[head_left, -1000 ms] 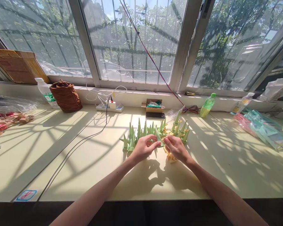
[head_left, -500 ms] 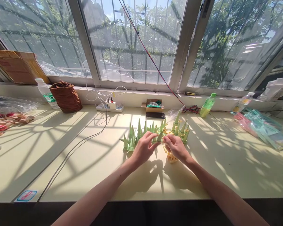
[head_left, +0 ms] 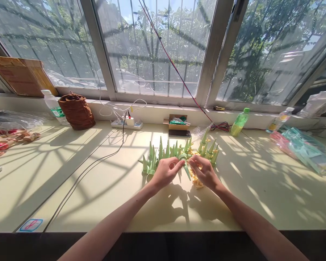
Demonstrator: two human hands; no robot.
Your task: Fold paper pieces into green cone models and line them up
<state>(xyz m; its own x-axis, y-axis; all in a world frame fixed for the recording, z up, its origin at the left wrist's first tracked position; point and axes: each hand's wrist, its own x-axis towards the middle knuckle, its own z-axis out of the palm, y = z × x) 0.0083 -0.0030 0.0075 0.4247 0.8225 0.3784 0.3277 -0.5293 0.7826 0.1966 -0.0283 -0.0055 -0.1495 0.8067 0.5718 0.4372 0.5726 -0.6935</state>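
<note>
The green cone piece [head_left: 186, 169] is just below the centre of the frame, its tip pointing down and slightly right, its wide end uppermost. The left hand [head_left: 167, 171] pinches its wide end between thumb and fingers. The right hand [head_left: 204, 170] is just right of the piece, thumb and fingertips pressed together; whether something small sits between them, I cannot tell.

Behind both hands, across the middle of the frame, green cones [head_left: 161, 149] stand mostly upright in a cluster, and small yellow pieces [head_left: 197, 182] lie around and below the right hand. Farther up, at upper centre, an open cardboard box [head_left: 178, 127] holds green items, with a dark phone [head_left: 179, 133] just in front of it. A white power strip [head_left: 136, 125] is left of the box, and a green-capped bottle [head_left: 239, 122] stands to its right. A brown bag [head_left: 77, 111] stands at centre left, beside a white-capped bottle [head_left: 54, 107].
</note>
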